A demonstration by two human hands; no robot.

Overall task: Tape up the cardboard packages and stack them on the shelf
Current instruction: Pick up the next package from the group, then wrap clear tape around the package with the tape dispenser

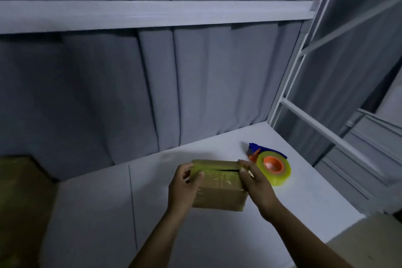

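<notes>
Item as I logged it: both forearms reached in from the near edge, converging on one cardboard package that sat on the white shelf board. Left hand: fingers curled round the package's left end, thumb laid on its top. Right hand: fingers and thumb clamped over the right end. Package: small, brown, box-shaped, with glossy tape across the top and a dark slit open along the seam between the hands. Tape roll: clear yellowish, orange core, blue dispenser, just right of the right hand. Grey pleated curtain hung behind.
</notes>
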